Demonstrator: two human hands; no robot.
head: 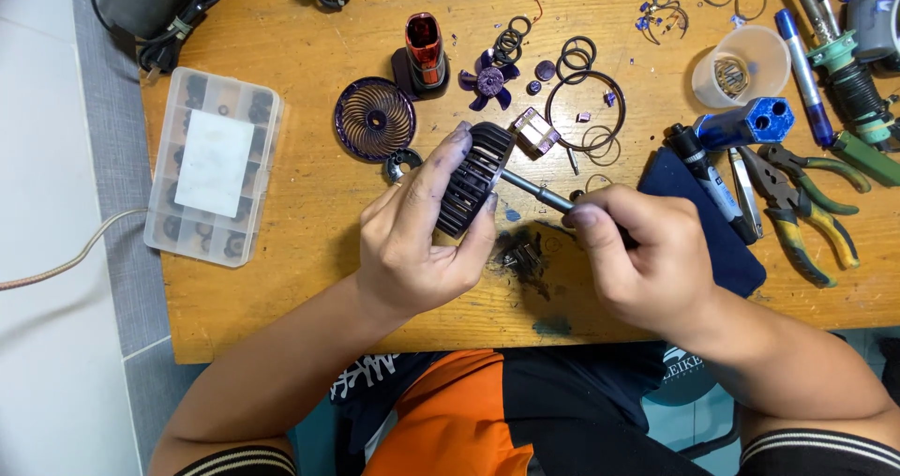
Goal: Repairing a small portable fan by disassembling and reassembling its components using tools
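My left hand (412, 241) grips a black ribbed round fan housing (473, 178) above the wooden table (309, 279). My right hand (642, 251) is closed on the handle of a screwdriver (534, 187), whose metal shaft points left into the housing's centre. Just behind the housing lie a purple fan blade (488, 79), a round purple grille (374, 118), a small purple block (536, 131) and a red and black body part (424, 52).
A clear plastic parts box (214, 165) sits at the left. Black rings and wire loops (583, 91) lie behind. At the right are a plastic cup (741, 65), blue tool (745, 124), marker pen (705, 171), dark cloth (722, 251) and pliers (806, 209).
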